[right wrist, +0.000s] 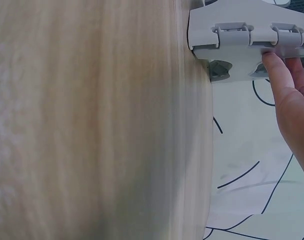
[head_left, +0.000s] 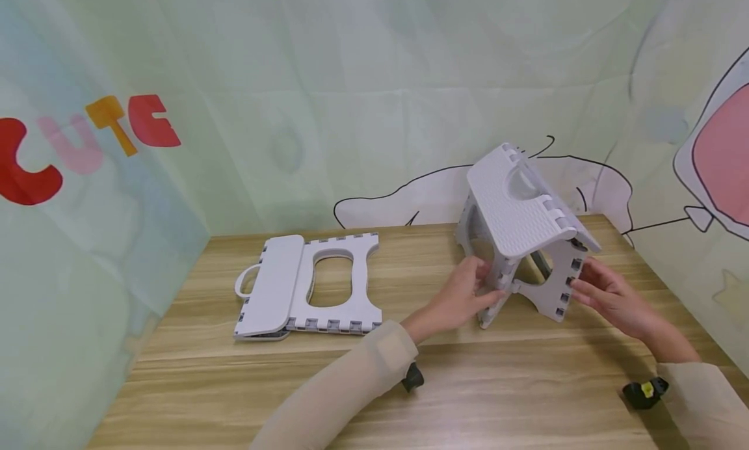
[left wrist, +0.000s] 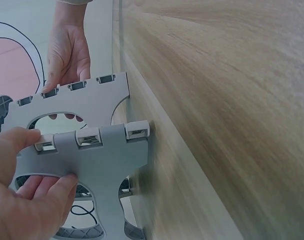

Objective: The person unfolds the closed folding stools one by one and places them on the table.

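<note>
A white and grey folding stool (head_left: 506, 219) stands partly unfolded at the right of the table, its two top halves sloping like a roof. My left hand (head_left: 459, 297) grips the near left leg panel (left wrist: 107, 160); the thumb lies at its hinged edge and fingers reach into its cutout. On the other side, my right hand (head_left: 620, 304) holds the right leg panel (left wrist: 82, 100) by its edge. In the left wrist view, fingertips of the right hand (left wrist: 69, 55) show through that panel's opening. The right wrist view catches the right thumb (right wrist: 276, 70) against the hinges.
A second folding stool (head_left: 269, 287) lies folded flat at the table's left, its handle loop (head_left: 246, 282) pointing left. The wooden table (head_left: 468, 398) meets a printed cloth backdrop (head_left: 351, 112) at the back and sides. Each wrist wears a small black device (head_left: 643, 393).
</note>
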`<control>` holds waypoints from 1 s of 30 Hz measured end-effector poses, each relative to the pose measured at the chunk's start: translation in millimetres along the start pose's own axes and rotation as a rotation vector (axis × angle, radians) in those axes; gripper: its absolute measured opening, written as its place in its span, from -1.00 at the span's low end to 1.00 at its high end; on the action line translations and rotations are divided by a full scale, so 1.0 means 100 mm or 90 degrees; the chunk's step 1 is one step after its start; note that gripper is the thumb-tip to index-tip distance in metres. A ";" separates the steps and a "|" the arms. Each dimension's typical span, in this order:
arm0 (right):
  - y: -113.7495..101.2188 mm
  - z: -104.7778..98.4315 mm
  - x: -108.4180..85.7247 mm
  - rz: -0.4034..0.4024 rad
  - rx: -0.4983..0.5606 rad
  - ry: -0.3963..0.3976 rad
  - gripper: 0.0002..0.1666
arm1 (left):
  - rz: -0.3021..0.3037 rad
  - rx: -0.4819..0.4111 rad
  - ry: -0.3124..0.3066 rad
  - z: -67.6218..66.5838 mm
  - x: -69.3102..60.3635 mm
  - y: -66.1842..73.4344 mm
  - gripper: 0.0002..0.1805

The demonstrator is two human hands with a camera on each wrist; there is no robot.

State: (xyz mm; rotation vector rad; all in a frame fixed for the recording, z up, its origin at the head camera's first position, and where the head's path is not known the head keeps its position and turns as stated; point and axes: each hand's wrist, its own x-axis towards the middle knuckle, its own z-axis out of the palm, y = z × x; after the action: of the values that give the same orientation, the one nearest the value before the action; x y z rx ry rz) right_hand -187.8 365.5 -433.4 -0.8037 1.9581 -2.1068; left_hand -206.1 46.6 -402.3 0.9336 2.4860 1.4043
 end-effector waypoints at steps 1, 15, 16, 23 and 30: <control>0.00 0.00 0.00 0.000 -0.001 0.001 -0.33 | -0.001 0.000 -0.002 0.00 0.00 -0.01 -0.53; 0.00 0.00 0.00 0.000 0.001 -0.004 -0.34 | -0.009 0.003 0.000 -0.02 -0.03 -0.04 -0.52; -0.01 0.00 0.00 0.001 0.001 -0.003 -0.35 | -0.009 0.002 0.001 -0.03 -0.03 -0.04 -0.52; -0.01 0.01 0.00 0.006 -0.023 0.004 -0.37 | -0.006 -0.004 0.004 -0.03 -0.04 -0.07 -0.51; -0.01 0.02 -0.01 0.012 -0.058 0.016 -0.38 | -0.008 -0.004 0.002 -0.03 -0.05 -0.09 -0.53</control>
State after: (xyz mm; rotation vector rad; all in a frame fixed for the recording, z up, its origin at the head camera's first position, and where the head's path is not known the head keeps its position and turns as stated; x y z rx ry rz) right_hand -185.9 364.8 -433.2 -0.7744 2.0802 -2.0395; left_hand -207.8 38.3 -408.8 0.9131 2.4847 1.4102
